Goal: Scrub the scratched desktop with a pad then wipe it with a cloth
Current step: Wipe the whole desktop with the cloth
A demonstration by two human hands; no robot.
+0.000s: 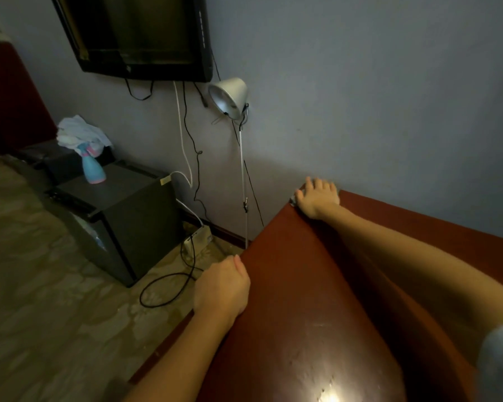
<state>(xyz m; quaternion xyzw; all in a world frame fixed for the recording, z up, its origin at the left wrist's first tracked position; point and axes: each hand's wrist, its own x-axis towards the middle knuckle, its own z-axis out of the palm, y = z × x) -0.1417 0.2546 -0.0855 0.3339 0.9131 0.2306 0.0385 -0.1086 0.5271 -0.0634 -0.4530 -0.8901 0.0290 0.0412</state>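
Note:
A reddish-brown desktop (302, 300) fills the lower right, with pale scratches and a glare spot near its front. My right hand (317, 198) lies flat at the desk's far left corner, pressing a grey pad (292, 201) that peeks out under the palm. My left hand (222, 285) grips the desk's left edge, thumb on top and fingers curled over the side. A crumpled white cloth (80, 132) lies far left, off the desk, behind a blue spray bottle (92, 166).
A black mini fridge (122, 216) stands left of the desk, bearing the bottle. A white clamp lamp (230, 97) on a thin pole rises beside the desk corner. Cables and a power strip (196, 237) lie on the patterned floor. A dark TV (140, 33) hangs above.

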